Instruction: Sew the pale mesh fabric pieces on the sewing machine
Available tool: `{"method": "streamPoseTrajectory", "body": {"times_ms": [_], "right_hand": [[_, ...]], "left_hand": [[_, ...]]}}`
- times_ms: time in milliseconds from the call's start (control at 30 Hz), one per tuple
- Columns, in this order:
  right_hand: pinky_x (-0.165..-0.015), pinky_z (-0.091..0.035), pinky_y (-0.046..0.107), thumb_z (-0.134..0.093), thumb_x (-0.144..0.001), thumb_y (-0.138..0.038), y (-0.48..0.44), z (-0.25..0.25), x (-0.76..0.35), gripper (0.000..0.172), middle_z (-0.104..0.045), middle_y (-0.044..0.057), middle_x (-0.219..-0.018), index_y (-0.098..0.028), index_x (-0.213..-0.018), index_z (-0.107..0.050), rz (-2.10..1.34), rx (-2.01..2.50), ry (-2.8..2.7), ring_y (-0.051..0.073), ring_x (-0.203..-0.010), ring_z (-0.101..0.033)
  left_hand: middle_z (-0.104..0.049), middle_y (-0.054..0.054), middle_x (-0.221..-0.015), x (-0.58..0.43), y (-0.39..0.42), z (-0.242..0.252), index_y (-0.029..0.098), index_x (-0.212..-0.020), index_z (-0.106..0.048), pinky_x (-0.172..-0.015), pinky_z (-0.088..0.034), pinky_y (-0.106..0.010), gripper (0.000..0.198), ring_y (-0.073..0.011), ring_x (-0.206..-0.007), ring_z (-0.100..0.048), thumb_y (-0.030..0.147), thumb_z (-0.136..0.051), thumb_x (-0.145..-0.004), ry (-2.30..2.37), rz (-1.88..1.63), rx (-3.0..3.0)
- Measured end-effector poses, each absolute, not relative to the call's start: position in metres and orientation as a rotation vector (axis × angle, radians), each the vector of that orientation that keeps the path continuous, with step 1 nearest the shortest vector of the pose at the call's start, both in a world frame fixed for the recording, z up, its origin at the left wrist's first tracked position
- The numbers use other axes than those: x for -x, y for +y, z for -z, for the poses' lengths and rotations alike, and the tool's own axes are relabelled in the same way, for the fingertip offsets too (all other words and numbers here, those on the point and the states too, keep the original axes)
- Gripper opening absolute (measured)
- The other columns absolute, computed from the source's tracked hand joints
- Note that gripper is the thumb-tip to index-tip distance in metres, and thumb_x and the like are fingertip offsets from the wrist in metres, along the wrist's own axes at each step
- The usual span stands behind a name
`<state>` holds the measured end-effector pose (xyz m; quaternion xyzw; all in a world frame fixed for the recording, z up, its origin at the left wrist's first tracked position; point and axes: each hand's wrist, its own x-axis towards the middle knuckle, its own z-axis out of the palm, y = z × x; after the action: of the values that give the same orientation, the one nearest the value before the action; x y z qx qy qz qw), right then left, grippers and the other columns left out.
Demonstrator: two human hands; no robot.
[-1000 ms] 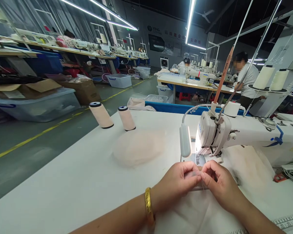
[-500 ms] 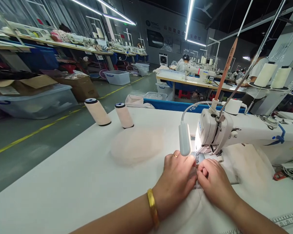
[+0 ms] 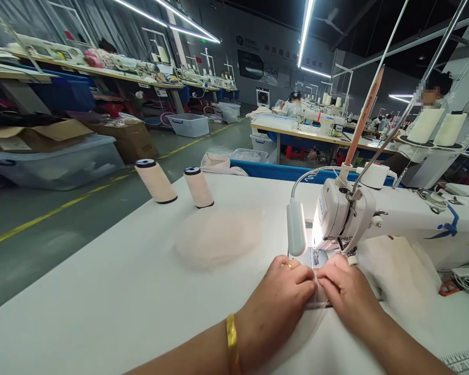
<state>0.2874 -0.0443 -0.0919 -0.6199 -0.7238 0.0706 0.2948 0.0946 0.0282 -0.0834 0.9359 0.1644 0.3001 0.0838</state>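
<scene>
My left hand (image 3: pixel 281 291), with a gold ring and bangle, is closed on the edge of a thin, sheer pale fabric (image 3: pixel 316 312) just in front of the presser foot (image 3: pixel 316 256). Close beside it, my right hand (image 3: pixel 347 286) pinches the same fabric, its fingertips almost touching those of the left. Both hands rest low at the needle area of a white sewing machine (image 3: pixel 342 208). A small lamp (image 3: pixel 296 229) shines on the foot from the left. The fabric's edge between my fingers is partly hidden.
A sheer pale piece (image 3: pixel 219 237) lies flat on the white table (image 3: pixel 101 276), near two thread cones (image 3: pixel 156 182). More sheer cloth (image 3: pixel 398 271) lies right of the needle. A ruler marking (image 3: pixel 465 357) shows at the lower right. A person (image 3: pixel 430 99) stands behind the machine.
Both hands have shifted slightly; the left has drawn down and back from the presser foot, leaving more of the metal plate visible. The person behind has moved a little.
</scene>
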Motion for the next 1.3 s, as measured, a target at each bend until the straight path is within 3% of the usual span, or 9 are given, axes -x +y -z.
{"method": "streamPoseTrajectory", "body": {"times_ms": [233, 433, 767, 900, 1000, 1100, 1167, 1233, 1300], "right_hand": [[-0.066, -0.042, 0.031, -0.046, -0.101, -0.010, -0.046, 0.095, -0.290, 0.026, -0.065, 0.004, -0.093, -0.024, -0.102, -0.068, -0.001, 1.628, -2.045, 0.022, -0.079, -0.057], [-0.063, -0.038, 0.032, -0.044, -0.100, -0.007, -0.044, 0.095, -0.290, 0.028, -0.068, 0.005, -0.096, -0.023, -0.101, -0.068, 0.135, 1.659, -2.058, 0.019, -0.070, -0.055], [-0.060, -0.038, 0.032, -0.044, -0.097, -0.007, -0.040, 0.098, -0.293, 0.032, -0.071, 0.007, -0.105, -0.023, -0.110, -0.068, 0.247, 1.665, -2.040, 0.019, -0.065, -0.056], [-0.063, -0.042, 0.034, -0.042, -0.096, -0.006, -0.042, 0.094, -0.293, 0.033, -0.071, 0.008, -0.109, -0.022, -0.111, -0.067, 0.200, 1.663, -2.047, 0.021, -0.070, -0.059], [-0.071, -0.047, 0.036, -0.042, -0.094, -0.004, -0.048, 0.089, -0.293, 0.034, -0.070, 0.009, -0.113, -0.021, -0.113, -0.064, 0.137, 1.599, -2.067, 0.023, -0.079, -0.062], [-0.084, -0.049, 0.039, -0.045, -0.095, -0.005, -0.055, 0.085, -0.293, 0.031, -0.066, 0.010, -0.125, -0.023, -0.112, -0.062, 0.083, 1.515, -2.109, 0.027, -0.103, -0.063], [-0.085, -0.049, 0.038, -0.046, -0.096, -0.005, -0.057, 0.084, -0.293, 0.026, -0.067, 0.008, -0.124, -0.024, -0.104, -0.062, 0.056, 1.472, -2.138, 0.027, -0.107, -0.061], [-0.081, -0.047, 0.036, -0.045, -0.098, -0.006, -0.056, 0.085, -0.293, 0.023, -0.069, 0.005, -0.109, -0.024, -0.094, -0.059, 0.026, 1.446, -2.150, 0.024, -0.096, -0.062], [-0.075, -0.046, 0.034, -0.044, -0.100, -0.009, -0.053, 0.086, -0.293, 0.022, -0.067, 0.002, -0.092, -0.024, -0.089, -0.055, -0.016, 1.428, -2.128, 0.022, -0.082, -0.060]], "left_hand": [[-0.070, -0.001, -0.089, -0.093, 0.028, 0.075, 0.020, -0.083, -0.064, -0.078, -0.034, -0.037, 0.022, -0.0198, -0.082, -0.061, 0.003, -0.052, -0.092, 0.571, -0.764, -2.848], [-0.067, -0.001, -0.087, -0.095, 0.032, 0.071, 0.019, -0.078, -0.060, -0.078, -0.032, -0.037, 0.026, -0.0187, -0.080, -0.058, 0.009, -0.047, -0.099, 0.624, -0.703, -2.855], [-0.070, -0.002, -0.096, -0.098, 0.039, 0.075, 0.020, -0.087, -0.066, -0.080, -0.028, -0.039, 0.022, -0.0223, -0.090, -0.064, 0.011, -0.048, -0.098, 0.616, -0.675, -2.816], [-0.071, -0.001, -0.099, -0.099, 0.038, 0.071, 0.020, -0.091, -0.066, -0.082, -0.029, -0.040, 0.018, -0.0226, -0.092, -0.064, 0.012, -0.051, -0.097, 0.653, -0.613, -2.826], [-0.069, -0.001, -0.100, -0.095, 0.034, 0.060, 0.020, -0.089, -0.064, -0.086, -0.031, -0.042, 0.010, -0.0234, -0.094, -0.064, 0.025, -0.062, -0.097, 0.691, -0.511, -2.787], [-0.066, -0.001, -0.102, -0.087, 0.026, 0.051, 0.021, -0.089, -0.064, -0.092, -0.033, -0.045, 0.035, -0.0266, -0.099, -0.062, 0.050, -0.081, -0.082, 0.655, -0.420, -2.713], [-0.065, -0.002, -0.104, -0.084, 0.022, 0.051, 0.020, -0.086, -0.061, -0.096, -0.035, -0.046, 0.029, -0.0267, -0.102, -0.060, 0.040, -0.082, -0.080, 0.630, -0.424, -2.714], [-0.064, -0.002, -0.101, -0.084, 0.021, 0.056, 0.019, -0.080, -0.054, -0.095, -0.038, -0.044, 0.013, -0.0229, -0.097, -0.059, 0.015, -0.064, -0.086, 0.627, -0.468, -2.745], [-0.062, -0.002, -0.090, -0.088, 0.024, 0.065, 0.019, -0.076, -0.046, -0.084, -0.042, -0.037, 0.020, -0.0192, -0.084, -0.056, 0.001, -0.046, -0.085, 0.648, -0.532, -2.747]]}}
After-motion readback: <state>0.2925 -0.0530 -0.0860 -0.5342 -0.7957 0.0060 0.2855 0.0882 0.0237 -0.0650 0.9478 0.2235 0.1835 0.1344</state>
